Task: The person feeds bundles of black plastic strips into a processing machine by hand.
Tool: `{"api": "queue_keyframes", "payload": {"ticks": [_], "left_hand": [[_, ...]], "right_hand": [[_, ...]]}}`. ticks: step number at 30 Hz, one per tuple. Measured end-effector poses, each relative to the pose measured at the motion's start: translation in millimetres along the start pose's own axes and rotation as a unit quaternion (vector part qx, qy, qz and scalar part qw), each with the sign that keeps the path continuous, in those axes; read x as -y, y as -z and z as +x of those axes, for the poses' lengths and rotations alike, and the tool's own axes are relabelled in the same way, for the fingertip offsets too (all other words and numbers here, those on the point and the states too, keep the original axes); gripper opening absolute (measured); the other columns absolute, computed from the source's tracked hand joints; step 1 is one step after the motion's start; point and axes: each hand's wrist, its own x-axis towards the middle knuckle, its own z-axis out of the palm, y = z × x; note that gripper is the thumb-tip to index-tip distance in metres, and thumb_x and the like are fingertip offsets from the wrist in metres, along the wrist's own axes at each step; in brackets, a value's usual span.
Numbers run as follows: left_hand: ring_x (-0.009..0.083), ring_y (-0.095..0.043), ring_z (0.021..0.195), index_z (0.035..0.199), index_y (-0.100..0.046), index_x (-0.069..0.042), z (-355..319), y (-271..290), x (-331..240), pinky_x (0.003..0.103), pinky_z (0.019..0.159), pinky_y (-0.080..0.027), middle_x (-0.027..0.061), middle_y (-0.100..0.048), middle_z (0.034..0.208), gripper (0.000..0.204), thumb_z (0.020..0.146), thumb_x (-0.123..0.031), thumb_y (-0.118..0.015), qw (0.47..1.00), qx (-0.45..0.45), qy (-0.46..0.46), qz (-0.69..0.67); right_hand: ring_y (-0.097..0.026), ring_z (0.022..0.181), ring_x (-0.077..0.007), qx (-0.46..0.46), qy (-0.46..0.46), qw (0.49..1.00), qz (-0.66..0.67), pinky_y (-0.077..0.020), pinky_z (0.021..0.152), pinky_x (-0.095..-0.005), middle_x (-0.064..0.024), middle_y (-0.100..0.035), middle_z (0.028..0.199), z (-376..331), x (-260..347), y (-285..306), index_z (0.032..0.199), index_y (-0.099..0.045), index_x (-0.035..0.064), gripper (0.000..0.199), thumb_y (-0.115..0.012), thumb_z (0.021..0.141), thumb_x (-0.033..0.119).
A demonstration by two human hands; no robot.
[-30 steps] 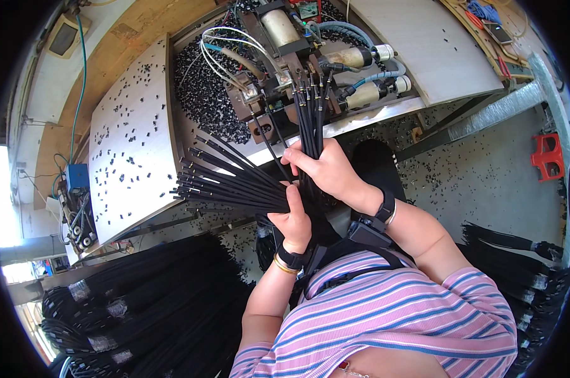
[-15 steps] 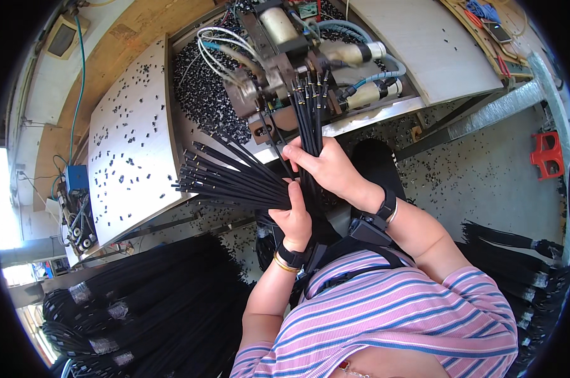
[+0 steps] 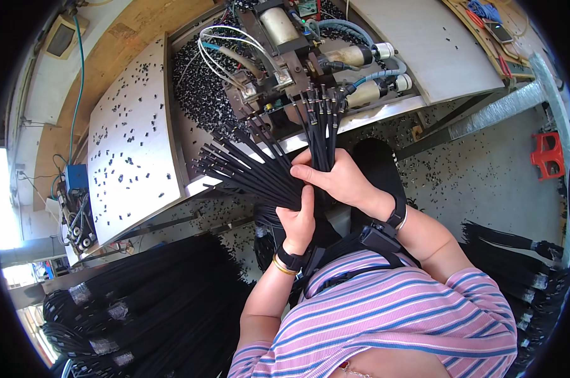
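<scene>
My left hand (image 3: 299,220) is closed around a fanned bundle of black cords (image 3: 247,167), whose small, brass-coloured tips spread to the upper left. Just to its right, my right hand (image 3: 351,183) grips a second, more upright bundle of black cords (image 3: 323,129), its thumb lying across toward the left bundle. The two hands are almost together, and the cords' lower lengths drop out of sight behind them. Just beyond the tips stands a metal press-like machine (image 3: 285,82) with cylinders and hoses.
Small black pieces (image 3: 200,91) are heaped around the machine and scattered over the pale left panel (image 3: 130,170). Thick bundles of black cords (image 3: 165,296) lie at the lower left, with more cord bundles (image 3: 518,277) at the right. A red stool (image 3: 546,155) stands on the floor.
Both hands have shifted slightly right and toward me, drawing the cords back from the machine. A cord that ran up to the machine's head now sits away from it among the others.
</scene>
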Motion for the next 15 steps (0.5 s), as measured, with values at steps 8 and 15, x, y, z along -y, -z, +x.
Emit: {"api": "queue_keyframes", "payload": {"ticks": [8, 15], "left_hand": [[0.0121, -0.06, 0.091, 0.11, -0.061, 0.004, 3.4, -2.9, 1.7, 0.026, 0.084, -0.046, 0.0054, -0.064, 0.104, 0.022, 0.091, -0.004, -0.056, 0.998, -0.052, 0.01, -0.036], [0.0113, -0.06, 0.088, 0.105, -0.062, 0.005, 12.8, 1.8, 2.3, 0.025, 0.08, -0.047, 0.0056, -0.065, 0.1, 0.018, 0.091, -0.004, -0.055, 0.997, -0.068, 0.006, -0.034]], "right_hand": [[-0.061, 0.069, -0.0096, -0.042, -0.032, 0.997, 0.048, -0.049, 0.064, -0.0246, -0.0048, -0.066, 0.078, -1.9, 0.4, -6.1, 0.09, -0.066, -0.0014, 0.015, -0.066, 0.086, 0.013], [-0.062, 0.07, -0.0111, -0.031, -0.047, 0.997, 0.06, -0.0493, 0.064, -0.0253, -0.0062, -0.066, 0.079, 11.7, -0.4, -9.8, 0.089, -0.066, -0.0023, 0.016, -0.064, 0.088, 0.013]]}}
